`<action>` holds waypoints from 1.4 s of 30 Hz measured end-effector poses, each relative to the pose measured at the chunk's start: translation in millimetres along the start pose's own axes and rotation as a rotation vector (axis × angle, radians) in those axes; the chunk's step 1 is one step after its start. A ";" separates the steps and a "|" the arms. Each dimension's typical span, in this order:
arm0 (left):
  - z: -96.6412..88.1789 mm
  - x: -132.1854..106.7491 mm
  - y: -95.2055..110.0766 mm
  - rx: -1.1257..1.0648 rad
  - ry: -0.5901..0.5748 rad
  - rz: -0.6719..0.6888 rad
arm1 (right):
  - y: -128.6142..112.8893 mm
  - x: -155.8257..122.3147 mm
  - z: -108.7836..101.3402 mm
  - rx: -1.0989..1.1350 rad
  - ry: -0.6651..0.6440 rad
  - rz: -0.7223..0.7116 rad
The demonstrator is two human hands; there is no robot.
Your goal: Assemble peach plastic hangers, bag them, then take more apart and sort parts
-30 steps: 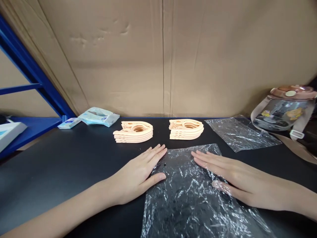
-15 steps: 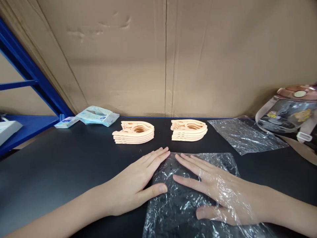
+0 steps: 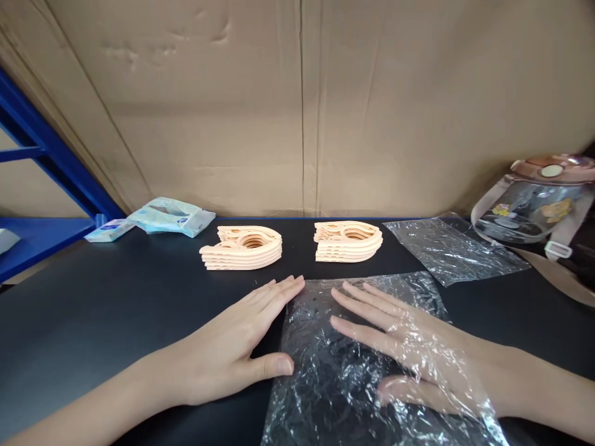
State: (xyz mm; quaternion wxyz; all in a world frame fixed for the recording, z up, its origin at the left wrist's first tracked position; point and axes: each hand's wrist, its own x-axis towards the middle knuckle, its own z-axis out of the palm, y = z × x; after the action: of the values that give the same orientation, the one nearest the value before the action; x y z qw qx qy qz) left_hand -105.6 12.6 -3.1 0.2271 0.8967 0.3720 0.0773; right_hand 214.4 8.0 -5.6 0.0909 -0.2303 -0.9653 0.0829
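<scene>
The clear bag lies flat on the black counter. The left hand rests flat on the counter, and its thumb touches the bag's left edge. Its grip is loose and holds nothing. The right hand is inside the bag with its fingers spread flat, and its grip is loose too. Behind the hands sit a left stack and a right stack of peach pieces. A second bag lies near the right stack.

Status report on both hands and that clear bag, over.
Left hand open, flat at edge of clear bag. Right hand open, under the film. Peach stacks beyond, apart from bag.
</scene>
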 end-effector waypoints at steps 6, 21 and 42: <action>2.1 0.4 0.4 0.010 0.013 -0.021 | 10.8 -48.8 -24.5 0.119 0.120 0.167; 1.6 1.3 2.7 0.043 0.001 -0.025 | 81.8 45.7 -67.3 -0.067 0.170 0.310; 6.9 0.6 -2.1 0.140 0.042 0.017 | 41.6 -40.5 -95.8 -0.208 0.102 0.487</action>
State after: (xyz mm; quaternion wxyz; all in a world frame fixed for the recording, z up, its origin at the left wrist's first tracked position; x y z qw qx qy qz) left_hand -104.4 12.0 -10.2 0.1553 0.9117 0.3736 0.0721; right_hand 288.3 37.4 73.4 0.0926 -0.4677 -0.8790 -0.0089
